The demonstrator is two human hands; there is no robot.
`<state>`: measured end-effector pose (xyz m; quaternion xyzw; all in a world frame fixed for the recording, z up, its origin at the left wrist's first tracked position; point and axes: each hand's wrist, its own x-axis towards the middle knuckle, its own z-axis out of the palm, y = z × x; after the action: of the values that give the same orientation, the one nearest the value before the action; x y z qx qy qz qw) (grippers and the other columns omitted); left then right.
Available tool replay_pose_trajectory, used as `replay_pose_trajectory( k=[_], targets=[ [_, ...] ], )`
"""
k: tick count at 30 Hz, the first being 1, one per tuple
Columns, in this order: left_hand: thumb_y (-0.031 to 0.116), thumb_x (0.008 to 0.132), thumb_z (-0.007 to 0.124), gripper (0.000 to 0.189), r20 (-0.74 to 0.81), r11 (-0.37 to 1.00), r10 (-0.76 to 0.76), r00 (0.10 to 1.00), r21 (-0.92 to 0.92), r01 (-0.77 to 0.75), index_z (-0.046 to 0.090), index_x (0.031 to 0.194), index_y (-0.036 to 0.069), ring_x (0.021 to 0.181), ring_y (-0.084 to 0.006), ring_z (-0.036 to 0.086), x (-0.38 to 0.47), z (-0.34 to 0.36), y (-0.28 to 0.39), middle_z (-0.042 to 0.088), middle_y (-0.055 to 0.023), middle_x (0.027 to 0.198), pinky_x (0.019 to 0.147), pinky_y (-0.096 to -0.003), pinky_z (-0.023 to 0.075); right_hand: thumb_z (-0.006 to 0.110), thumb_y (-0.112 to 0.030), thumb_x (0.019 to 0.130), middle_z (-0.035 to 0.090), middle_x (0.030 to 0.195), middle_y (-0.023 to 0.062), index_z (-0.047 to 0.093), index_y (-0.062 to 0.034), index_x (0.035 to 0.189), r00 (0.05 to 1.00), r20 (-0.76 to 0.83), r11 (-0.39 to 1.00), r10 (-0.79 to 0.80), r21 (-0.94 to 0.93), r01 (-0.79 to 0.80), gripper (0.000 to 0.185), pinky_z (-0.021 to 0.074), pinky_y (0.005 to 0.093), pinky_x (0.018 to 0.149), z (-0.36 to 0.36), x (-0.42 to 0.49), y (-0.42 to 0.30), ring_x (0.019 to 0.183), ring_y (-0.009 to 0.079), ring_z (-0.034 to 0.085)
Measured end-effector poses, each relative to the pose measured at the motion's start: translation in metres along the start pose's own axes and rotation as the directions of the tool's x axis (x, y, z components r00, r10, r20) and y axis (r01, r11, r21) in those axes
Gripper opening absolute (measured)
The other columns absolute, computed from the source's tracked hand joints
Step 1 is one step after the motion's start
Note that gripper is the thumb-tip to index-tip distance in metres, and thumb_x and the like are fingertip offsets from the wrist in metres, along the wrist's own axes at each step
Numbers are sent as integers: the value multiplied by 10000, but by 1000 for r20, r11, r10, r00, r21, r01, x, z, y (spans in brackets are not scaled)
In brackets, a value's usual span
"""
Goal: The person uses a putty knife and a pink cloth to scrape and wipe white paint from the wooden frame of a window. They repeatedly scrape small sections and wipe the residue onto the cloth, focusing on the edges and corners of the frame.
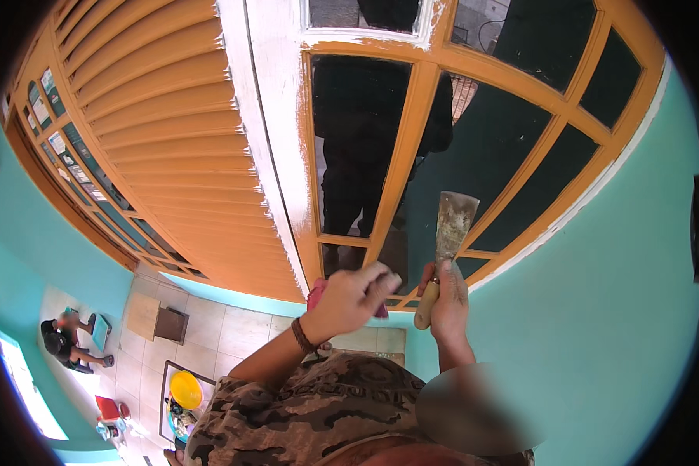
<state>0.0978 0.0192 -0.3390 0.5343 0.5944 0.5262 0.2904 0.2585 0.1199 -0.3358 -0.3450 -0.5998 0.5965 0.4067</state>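
Observation:
My right hand (449, 297) grips a putty knife (455, 224) by its wooden handle, with the stained, wide metal blade pointing up. Close beside it, my left hand (364, 291) is raised with curled fingers; a pink-red cloth or similar item (316, 293) shows behind it, and whether the hand holds it I cannot tell. Before me stands an orange wooden frame with dark glass panes (361, 145). White paint (279, 116) covers its left upright and the surround of an upper pane. Orange louvred slats (169, 140) adjoin it, their ends marked with white paint.
A person (67, 343) sits low at the far left. On the tiled floor are a wooden stool or box (172, 324), a yellow basin (185, 390) on a dark-edged table and a red container (107, 408). A turquoise wall (588, 279) rises at right.

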Motion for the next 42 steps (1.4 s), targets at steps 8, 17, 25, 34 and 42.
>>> replay_pose_trajectory(
  k=[8, 17, 25, 34, 42],
  targets=[
    [251, 984, 626, 684, 60, 998, -3, 998, -57, 7, 217, 1469, -5, 692, -197, 726, -31, -9, 35, 673, -169, 940, 590, -306, 567, 444, -242, 1074, 527, 1074, 20, 532, -19, 1247, 955, 260, 870, -146, 493, -1, 296, 394, 253, 917, 71, 12, -22, 1000, 115, 477],
    [138, 1014, 544, 307, -255, 997, 70, 964, -10, -75, 548, 1265, -37, 605, -89, 653, -43, -119, 76, 636, -43, 819, 555, -233, 537, 681, -30, 862, 513, 1271, 184, 496, 27, 1409, 467, 187, 393, -864, -331, 858, 580, 410, 418, 1014, 106, 45, -72, 1155, 334, 506],
    [208, 1009, 586, 317, -322, 957, 280, 904, 21, -289, 582, 1188, -54, 567, -67, 589, -10, -179, 127, 609, -25, 764, 503, -201, 476, 703, -23, 734, 428, 1404, 287, 596, -87, 1349, -34, 253, -145, -967, -431, 891, 627, 389, 534, 1056, 169, 107, -137, 1299, 497, 416],
    [300, 1027, 570, 314, -360, 858, 513, 779, 215, -466, 600, 1126, 4, 647, -31, 458, 64, -220, 162, 545, 12, 783, 559, -174, 365, 626, 50, 743, 430, 1361, 324, 645, -55, 1248, -27, -20, -12, -999, -532, 846, 516, 395, 567, 1044, 202, 141, -183, 1264, 557, 415],
    [292, 1014, 596, 319, -347, 874, 486, 802, 182, -450, 611, 1131, -4, 662, -33, 447, 86, -227, 165, 529, 21, 781, 563, -179, 358, 675, 104, 718, 430, 1399, 267, 632, -142, 1285, 61, -60, 85, -996, -575, 814, 620, 481, 518, 999, 200, 151, -180, 1310, 538, 420]
  ],
)
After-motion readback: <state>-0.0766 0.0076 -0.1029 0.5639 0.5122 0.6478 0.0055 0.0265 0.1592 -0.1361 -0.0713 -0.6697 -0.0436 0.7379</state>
